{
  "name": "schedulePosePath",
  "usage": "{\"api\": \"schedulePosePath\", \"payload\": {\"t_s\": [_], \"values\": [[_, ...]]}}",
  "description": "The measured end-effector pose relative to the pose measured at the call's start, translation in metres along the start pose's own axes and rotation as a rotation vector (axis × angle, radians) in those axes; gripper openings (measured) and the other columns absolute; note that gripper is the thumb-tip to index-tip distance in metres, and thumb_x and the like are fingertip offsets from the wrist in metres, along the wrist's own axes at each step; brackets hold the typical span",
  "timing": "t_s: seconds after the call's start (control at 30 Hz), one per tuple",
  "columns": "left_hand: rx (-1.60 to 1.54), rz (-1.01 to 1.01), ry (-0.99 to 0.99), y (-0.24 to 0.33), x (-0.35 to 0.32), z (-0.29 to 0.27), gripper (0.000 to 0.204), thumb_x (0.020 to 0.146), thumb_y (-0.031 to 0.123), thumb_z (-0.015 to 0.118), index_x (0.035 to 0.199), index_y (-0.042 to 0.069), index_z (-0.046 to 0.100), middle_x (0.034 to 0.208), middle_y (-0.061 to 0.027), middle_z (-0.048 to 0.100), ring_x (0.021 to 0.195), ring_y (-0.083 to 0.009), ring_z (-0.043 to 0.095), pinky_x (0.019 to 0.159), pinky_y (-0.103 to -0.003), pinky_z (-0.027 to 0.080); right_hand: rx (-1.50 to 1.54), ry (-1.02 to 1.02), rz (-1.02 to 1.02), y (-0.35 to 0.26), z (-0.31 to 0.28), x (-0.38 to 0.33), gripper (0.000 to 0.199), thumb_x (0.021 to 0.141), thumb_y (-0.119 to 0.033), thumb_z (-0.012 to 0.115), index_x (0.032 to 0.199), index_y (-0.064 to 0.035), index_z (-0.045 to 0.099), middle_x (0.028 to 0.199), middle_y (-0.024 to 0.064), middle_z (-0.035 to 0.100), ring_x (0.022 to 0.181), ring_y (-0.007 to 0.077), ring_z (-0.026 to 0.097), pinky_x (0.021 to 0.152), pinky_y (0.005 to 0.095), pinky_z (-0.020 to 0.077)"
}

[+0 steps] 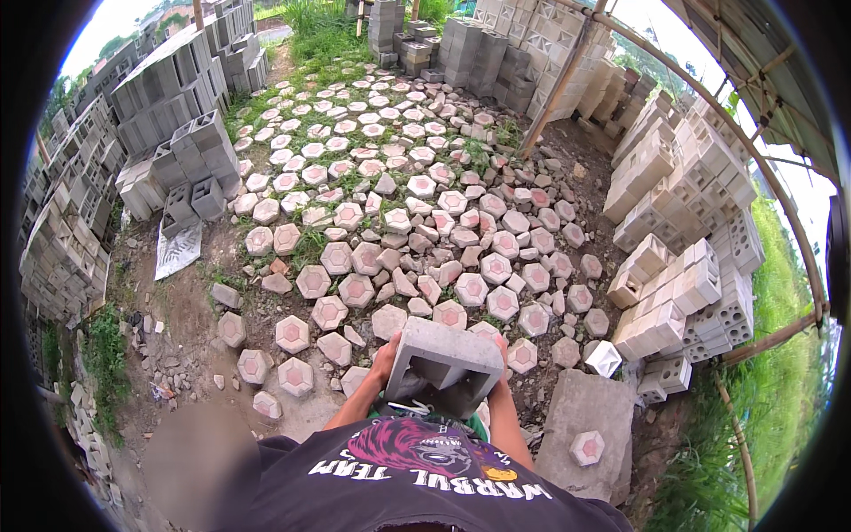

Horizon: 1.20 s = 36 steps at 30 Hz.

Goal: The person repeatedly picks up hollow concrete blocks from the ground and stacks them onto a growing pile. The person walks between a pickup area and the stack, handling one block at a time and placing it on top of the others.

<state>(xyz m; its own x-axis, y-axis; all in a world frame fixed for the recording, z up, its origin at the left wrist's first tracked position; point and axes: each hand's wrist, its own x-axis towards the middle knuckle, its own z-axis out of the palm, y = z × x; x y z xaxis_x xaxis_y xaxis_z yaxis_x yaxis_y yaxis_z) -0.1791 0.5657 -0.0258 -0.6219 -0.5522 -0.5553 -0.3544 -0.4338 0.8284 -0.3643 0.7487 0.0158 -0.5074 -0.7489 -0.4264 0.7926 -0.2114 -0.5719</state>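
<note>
A grey hollow concrete block [454,344] is held in front of my body, its two dark cavities facing me. My left hand [384,362] presses on the block's left end, with the fingers partly hidden along its side. On the opposite end, my right hand [502,359] grips it, also with most fingers out of sight. Both forearms reach up from beside my dark printed shirt. Beneath and beyond the block lie hexagonal paving stones [356,290] with reddish centres.
Stacked grey blocks [168,89] stand at the left, and pale hollow blocks [674,293] are piled at the right. A concrete slab [567,417] with one hexagonal paver lies at my lower right. A slanted pole [558,89] rises at the far right. Rubble and grass fill gaps between pavers.
</note>
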Motion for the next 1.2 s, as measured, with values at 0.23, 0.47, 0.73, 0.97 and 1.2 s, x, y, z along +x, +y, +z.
{"api": "schedulePosePath", "payload": {"t_s": [0.23,0.47,0.73,0.97,1.2], "values": [[-0.073,0.059,0.085,0.023,0.043,-0.005,0.076,0.091,0.065,0.036,0.095,-0.003,0.069,0.076,-0.0072,0.064,0.067,-0.0147,0.054,0.061,-0.031,0.042,-0.180,-0.075,-0.030,-0.021,0.004,0.067,0.062,0.092,-0.056,0.039,0.114,-0.0017,0.058,0.110,0.0143,0.063,0.097,0.0260,0.061,0.087,0.0374,0.0474],[-0.309,0.081,0.212,0.042,0.101,-0.013,0.074,0.091,0.065,0.035,0.092,0.000,0.070,0.074,-0.0046,0.062,0.063,-0.0137,0.052,0.057,-0.029,0.040,-0.063,-0.112,0.119,-0.029,0.011,0.179,0.055,0.092,-0.053,0.042,0.115,-0.0055,0.056,0.106,0.0112,0.063,0.092,0.0221,0.061,0.083,0.0360,0.0489],[-0.430,0.165,0.316,0.095,0.206,0.005,0.071,0.094,0.062,0.033,0.108,0.002,0.067,0.093,-0.0080,0.066,0.080,-0.0154,0.058,0.070,-0.030,0.046,-0.146,-0.095,0.261,-0.092,0.040,0.310,0.062,0.088,-0.057,0.047,0.108,-0.0007,0.061,0.101,0.0126,0.066,0.089,0.0252,0.061,0.083,0.0352,0.0474],[-0.183,0.128,0.248,0.222,0.256,0.058,0.077,0.093,0.066,0.029,0.122,0.001,0.059,0.109,-0.0101,0.064,0.096,-0.0176,0.058,0.081,-0.030,0.046,-0.122,-0.049,0.269,-0.170,0.020,0.401,0.055,0.089,-0.057,0.047,0.105,-0.0065,0.062,0.099,0.0082,0.065,0.087,0.0204,0.060,0.079,0.0334,0.0483],[-0.201,0.015,0.200,0.235,0.327,0.063,0.080,0.091,0.069,0.029,0.120,0.002,0.061,0.108,-0.0088,0.064,0.095,-0.0177,0.058,0.081,-0.029,0.045,-0.027,-0.114,0.243,-0.203,0.015,0.448,0.055,0.093,-0.056,0.044,0.108,-0.0058,0.060,0.103,0.0088,0.064,0.091,0.0189,0.061,0.083,0.0324,0.0479]]}}
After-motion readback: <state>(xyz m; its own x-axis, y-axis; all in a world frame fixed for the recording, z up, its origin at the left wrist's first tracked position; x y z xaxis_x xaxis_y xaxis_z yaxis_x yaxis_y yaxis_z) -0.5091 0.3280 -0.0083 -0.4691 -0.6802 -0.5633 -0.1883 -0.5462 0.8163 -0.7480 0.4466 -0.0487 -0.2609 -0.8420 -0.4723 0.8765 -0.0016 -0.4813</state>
